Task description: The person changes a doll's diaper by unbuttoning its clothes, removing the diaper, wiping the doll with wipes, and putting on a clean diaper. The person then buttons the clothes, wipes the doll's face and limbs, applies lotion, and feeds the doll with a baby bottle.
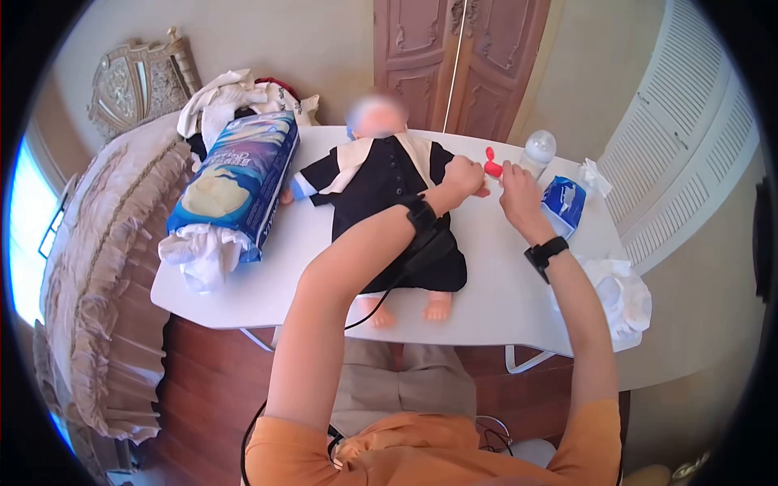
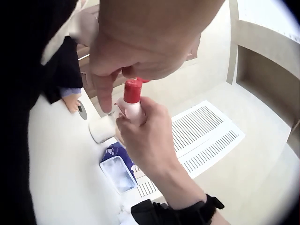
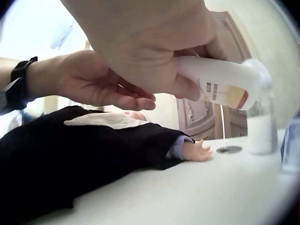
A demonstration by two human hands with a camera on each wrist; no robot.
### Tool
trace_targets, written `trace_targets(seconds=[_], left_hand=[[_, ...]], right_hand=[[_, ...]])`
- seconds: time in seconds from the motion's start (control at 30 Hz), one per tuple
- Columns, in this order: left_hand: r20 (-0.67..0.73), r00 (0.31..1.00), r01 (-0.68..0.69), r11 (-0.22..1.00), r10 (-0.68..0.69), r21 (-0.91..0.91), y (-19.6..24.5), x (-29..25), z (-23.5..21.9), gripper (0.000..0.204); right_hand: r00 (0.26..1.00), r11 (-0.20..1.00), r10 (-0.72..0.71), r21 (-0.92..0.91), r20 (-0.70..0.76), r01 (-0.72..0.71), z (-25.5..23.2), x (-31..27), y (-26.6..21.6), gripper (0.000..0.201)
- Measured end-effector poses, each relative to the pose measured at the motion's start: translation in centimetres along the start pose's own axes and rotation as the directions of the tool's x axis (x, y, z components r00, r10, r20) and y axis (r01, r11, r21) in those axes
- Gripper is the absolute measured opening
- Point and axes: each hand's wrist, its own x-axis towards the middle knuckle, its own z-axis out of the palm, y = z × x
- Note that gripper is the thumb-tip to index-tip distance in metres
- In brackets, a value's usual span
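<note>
My right hand grips a white lotion bottle with printed lettering, held tilted over the table. Its red flip cap has the lid raised and points toward my left hand. That left hand is right by the cap, its fingers loosely extended with nothing held, as the right wrist view shows. Below and beside it lies a baby doll on its back, dressed in a black garment with a cream collar and blue cuffs. The doll's small hand lies on the table under the lotion bottle.
On the white table stand a clear baby bottle and a blue pack of wipes at the right. Crumpled white material lies at the right edge. A large blue diaper pack is at the left, beside a bed.
</note>
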Motion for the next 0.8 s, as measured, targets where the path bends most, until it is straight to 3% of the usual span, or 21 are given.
trace_targets(seconds=[0.07, 0.1, 0.17, 0.27, 0.37, 0.43, 0.5, 0.53, 0.57, 0.63, 0.67, 0.73, 0.8], left_hand=[[-0.024, 1.000, 0.011, 0.996, -0.013, -0.085, -0.1, 0.6, 0.3, 0.026], [-0.045, 0.999, 0.009, 0.987, -0.017, -0.163, 0.3, 0.2, 0.2, 0.026], [-0.119, 0.993, -0.015, 0.981, -0.009, -0.196, 1.0, -0.7, 0.2, 0.019], [-0.271, 0.954, -0.090, 0.987, 0.124, 0.137, 2.0, -2.3, -0.3, 0.018], [-0.295, 0.946, -0.076, 0.976, 0.136, 0.206, 1.7, -2.5, -0.6, 0.017], [-0.360, 0.918, -0.074, 0.963, 0.167, 0.260, 0.9, -1.6, -0.8, 0.015], [-0.089, 0.982, -0.147, 0.966, 0.169, 0.215, 0.1, -0.9, -1.8, 0.025], [-0.067, 0.964, -0.233, 0.940, 0.257, 0.248, 0.3, -1.5, -2.5, 0.029], [-0.083, 0.965, -0.223, 0.944, 0.249, 0.242, 0.3, -1.8, -3.5, 0.029], [-0.111, 0.917, -0.352, 0.906, 0.384, 0.234, 0.0, -1.9, -5.7, 0.030], [-0.221, 0.944, -0.258, 0.965, 0.243, -0.041, 0.3, -2.8, -7.1, 0.031], [-0.331, 0.934, -0.207, 0.961, 0.137, -0.186, -0.5, -4.0, -10.2, 0.029], [-0.482, 0.875, -0.194, 0.950, 0.055, -0.245, -2.4, -4.7, -13.5, 0.028]], right_hand=[[0.974, 0.934, -0.219, -0.278, 0.053, 0.225, -0.6, 1.1, -0.3, 0.030], [0.973, 0.933, -0.222, -0.277, 0.057, 0.230, -0.8, 1.4, -0.5, 0.030], [0.955, 0.838, -0.288, -0.463, 0.072, 0.288, -1.0, 2.0, -1.2, 0.024], [0.939, 0.766, -0.339, -0.563, 0.054, 0.309, -0.7, 2.6, -2.0, 0.019], [0.939, 0.740, -0.336, -0.594, 0.081, 0.316, -0.7, 2.5, -3.0, 0.018], [0.948, 0.787, -0.298, -0.535, 0.108, 0.308, -0.7, 2.4, -2.9, 0.014], [0.982, 0.980, -0.158, -0.104, 0.104, 0.169, -0.9, 1.9, -2.2, 0.019], [0.984, 0.998, 0.029, 0.057, 0.179, -0.040, -1.3, 1.8, -2.2, 0.025], [0.982, 0.998, 0.013, 0.060, 0.188, -0.025, -0.7, 1.3, -1.5, 0.025], [0.936, 0.879, 0.282, 0.335, 0.209, -0.340, 2.0, -0.2, 0.7, 0.031], [0.938, 0.881, 0.268, 0.339, 0.219, -0.331, 3.7, -1.0, 1.7, 0.031], [0.936, 0.788, 0.352, 0.533, 0.021, -0.309, 6.2, -2.2, 2.8, 0.033], [0.934, 0.774, 0.352, 0.544, 0.058, -0.325, 6.2, -2.6, 3.3, 0.034]])
